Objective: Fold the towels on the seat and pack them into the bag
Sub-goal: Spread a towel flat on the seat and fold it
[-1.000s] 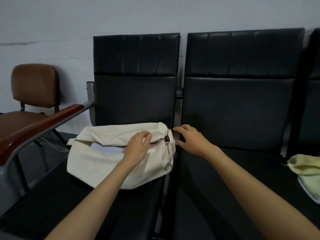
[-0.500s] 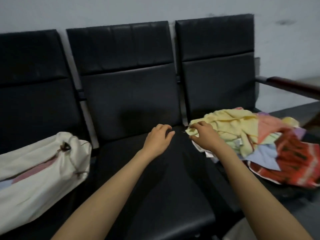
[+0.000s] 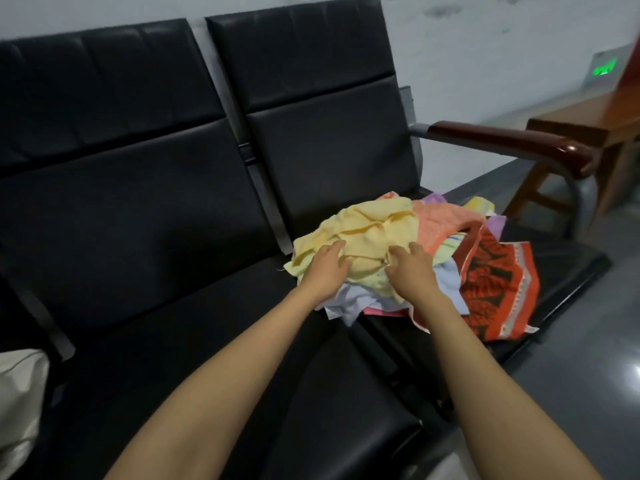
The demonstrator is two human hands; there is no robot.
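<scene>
A loose pile of towels lies on the rightmost black seat (image 3: pixel 561 265). On top is a crumpled pale yellow towel (image 3: pixel 370 230). Beside it lie an orange-pink towel (image 3: pixel 440 223), a red patterned towel (image 3: pixel 495 282) and a light blue one (image 3: pixel 353 299). My left hand (image 3: pixel 325 268) rests on the left part of the yellow towel, fingers curled into the cloth. My right hand (image 3: pixel 410 268) is on its right part, fingers bent onto the fabric. A corner of the cream cloth bag (image 3: pixel 17 400) shows at the left edge.
The middle black seat (image 3: pixel 207 341) lies between bag and pile. A dark red wooden armrest (image 3: pixel 512 140) ends the bench on the right. Beyond it stands a wooden table (image 3: pixel 595 133). Grey floor (image 3: pixel 588 375) lies at the lower right.
My view has swung right from the bag to the towel pile. My left hand left the bag and crossed the middle seat; both hands are now on the yellow towel.
</scene>
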